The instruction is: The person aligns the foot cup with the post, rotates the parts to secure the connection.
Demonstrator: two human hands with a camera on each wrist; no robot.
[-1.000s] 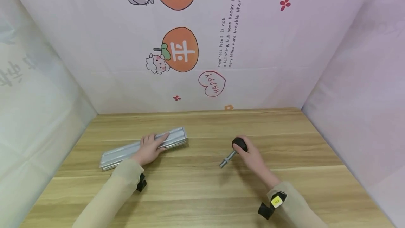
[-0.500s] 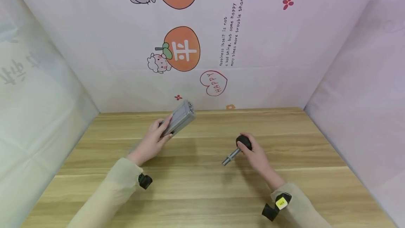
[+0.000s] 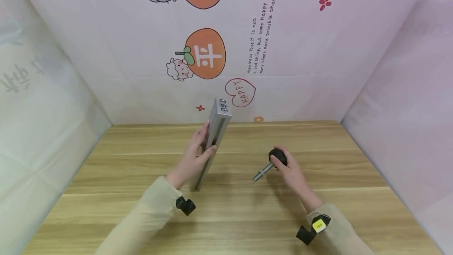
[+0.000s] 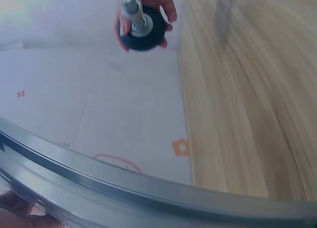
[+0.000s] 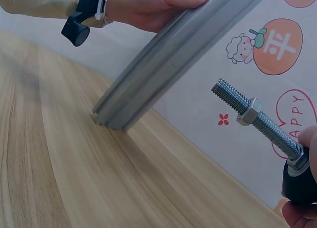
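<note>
Gripping grooved silver metal bar [image 5: 161, 69] in left hand [image 3: 191, 158], black round-based threaded steel foot [image 5: 276, 134] in right hand [image 3: 294, 175], not yet joined.

The left hand [image 5: 148, 8] grips a tilted, grooved aluminium profile [image 5: 171, 65] over the counter [image 5: 84, 159]; the right hand [image 5: 299, 217] holds a black-based levelling foot [image 5: 280, 138], a hex nut [image 5: 249, 112] on its threaded stud [image 5: 268, 127].

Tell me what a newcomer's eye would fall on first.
Probably the long metal bar in the left hand, mid-view from the head camera. To its right, the right hand grips a black base with a threaded rod; orange fruit drawings brighten the backdrop behind.
</note>
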